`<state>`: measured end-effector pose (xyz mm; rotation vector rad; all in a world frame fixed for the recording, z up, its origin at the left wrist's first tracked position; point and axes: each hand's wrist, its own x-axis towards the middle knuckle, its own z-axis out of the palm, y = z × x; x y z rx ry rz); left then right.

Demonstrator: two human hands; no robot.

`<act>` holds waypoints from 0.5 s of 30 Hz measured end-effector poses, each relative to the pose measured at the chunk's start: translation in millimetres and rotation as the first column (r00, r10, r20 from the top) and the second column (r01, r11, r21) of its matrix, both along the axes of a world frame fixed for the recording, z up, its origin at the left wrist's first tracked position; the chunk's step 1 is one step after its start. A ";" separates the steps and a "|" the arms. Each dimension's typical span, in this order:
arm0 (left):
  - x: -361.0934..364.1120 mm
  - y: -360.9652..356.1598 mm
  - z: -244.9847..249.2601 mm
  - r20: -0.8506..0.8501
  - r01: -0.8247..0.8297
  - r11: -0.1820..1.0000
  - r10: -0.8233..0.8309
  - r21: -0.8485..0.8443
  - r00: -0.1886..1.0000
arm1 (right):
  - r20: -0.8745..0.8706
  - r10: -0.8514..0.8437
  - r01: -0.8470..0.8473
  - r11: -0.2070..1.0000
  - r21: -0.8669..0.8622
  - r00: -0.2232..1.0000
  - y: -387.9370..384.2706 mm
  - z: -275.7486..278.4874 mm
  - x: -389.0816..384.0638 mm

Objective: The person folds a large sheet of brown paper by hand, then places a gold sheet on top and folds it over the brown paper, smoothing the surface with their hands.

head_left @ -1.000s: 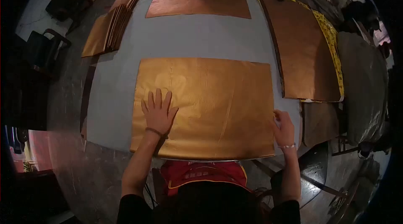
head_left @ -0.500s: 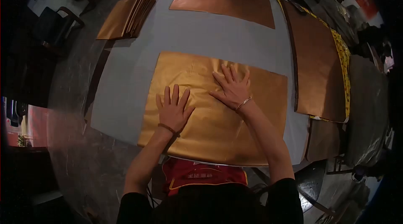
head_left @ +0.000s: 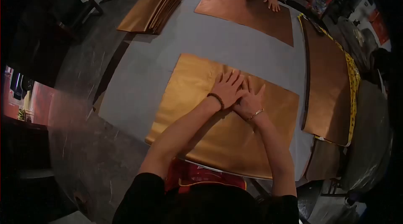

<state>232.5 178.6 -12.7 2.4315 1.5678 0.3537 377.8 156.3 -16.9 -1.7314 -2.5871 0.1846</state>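
Note:
A gold-coloured sheet (head_left: 193, 73) lies on the grey-covered table in front of me, its near edge reaching the table's front edge. My left hand (head_left: 228, 90) rests flat on it with fingers stretched out, a dark beaded bracelet at the wrist. Right beside it, my right hand (head_left: 251, 103) presses on the sheet with fingers spread, and the two hands overlap slightly in this view. Small wrinkles show in the sheet around the fingertips. Neither hand grasps anything.
Across the table (head_left: 138, 81), another person's hands (head_left: 273, 2) lie on a brown sheet (head_left: 235, 7). A stack of folded gold-brown sheets (head_left: 157, 12) sits at the far left. On the right is a brown stack (head_left: 327, 85) edged with yellow wrapping. A chair (head_left: 77, 7) stands at left.
My left hand has slid right and away from me across the sheet, up to my right hand. The right hand has shifted slightly. The whole view has turned a little.

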 end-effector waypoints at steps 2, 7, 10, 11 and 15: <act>-7.6 16.4 -18.4 -0.072 -0.025 1.000 0.025 0.011 0.997 | -0.006 -0.008 0.007 1.000 -0.012 1.000 1.2 -1.7 0.3; -83.3 31.2 -23.8 -0.141 -0.422 0.901 0.433 0.102 0.890 | -0.079 -0.025 0.019 0.997 -0.078 0.997 -1.2 7.5 -2.3; -110.1 34.5 -15.3 -0.151 -0.632 0.775 0.628 0.026 0.764 | -0.062 0.000 0.000 1.000 -0.012 0.998 -1.8 5.5 0.3; -103.4 35.2 -11.1 -0.189 -0.700 0.714 0.687 -0.007 0.702 | -0.062 -0.002 0.001 1.000 -0.012 0.998 -1.6 6.4 0.0; -36.4 23.5 -13.0 -0.090 -0.302 0.940 0.318 0.160 0.944 | -0.038 -0.016 0.014 0.998 -0.067 0.999 -0.2 9.9 -3.4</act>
